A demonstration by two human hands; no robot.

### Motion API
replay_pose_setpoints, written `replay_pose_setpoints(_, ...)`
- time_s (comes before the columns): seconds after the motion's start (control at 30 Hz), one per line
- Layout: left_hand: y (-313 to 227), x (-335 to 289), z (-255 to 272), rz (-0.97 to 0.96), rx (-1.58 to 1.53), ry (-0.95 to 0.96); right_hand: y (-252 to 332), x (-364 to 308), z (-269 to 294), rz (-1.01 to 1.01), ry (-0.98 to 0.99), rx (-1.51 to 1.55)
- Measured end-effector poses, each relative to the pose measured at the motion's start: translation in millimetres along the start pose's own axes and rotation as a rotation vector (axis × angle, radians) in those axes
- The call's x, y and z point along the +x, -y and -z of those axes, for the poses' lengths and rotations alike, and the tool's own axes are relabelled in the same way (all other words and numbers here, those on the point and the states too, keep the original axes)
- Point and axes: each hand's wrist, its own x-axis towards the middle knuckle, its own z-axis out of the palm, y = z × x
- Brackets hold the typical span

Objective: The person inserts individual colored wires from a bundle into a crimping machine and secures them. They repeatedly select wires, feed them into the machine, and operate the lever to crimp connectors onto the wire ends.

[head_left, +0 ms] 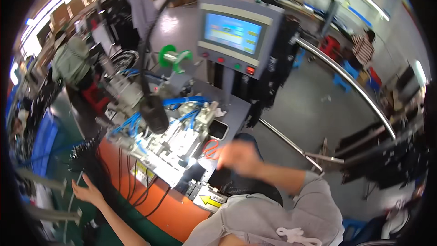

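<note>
My left hand (pixel 88 192) is at the lower left with its fingers apart and nothing visible in it. Just above it lies a bundle of black cords (pixel 93 166) with shiny tips, apart from my fingers as far as I can see. Motion blurs my right hand (pixel 241 157), which is to the right of the machine, above my lap; its fingers are too smeared to read. Close to its left are red-handled scissors (pixel 210 149). A bench machine (pixel 168 155) with metal parts and blue air hoses sits brightly lit between my hands.
A control panel with a lit screen (pixel 233 33) stands behind the machine. A phone (pixel 218 130) lies on its grey top. A black lamp head (pixel 154 115) hangs over it. Black cables cross the orange board (pixel 157 200). A metal rail (pixel 346 79) curves at the right; people sit farther off.
</note>
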Motion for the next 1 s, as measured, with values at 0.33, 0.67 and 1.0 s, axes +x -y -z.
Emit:
replay_pose_setpoints(0.33, 27, -67, 74, 0.03, -0.049, 0.32, -120, 138, 354, -0.317, -0.949, 0.097)
replay_pose_setpoints(0.67, -7, -73, 121, -0.184, 0.068, 0.368, -87, 151, 385, -0.217, -0.944, 0.046)
replay_pose_setpoints(1.0, -65, -72, 113, -0.235, -0.148, 0.452, 34, 66, 416, -0.272, -1.119, 0.034)
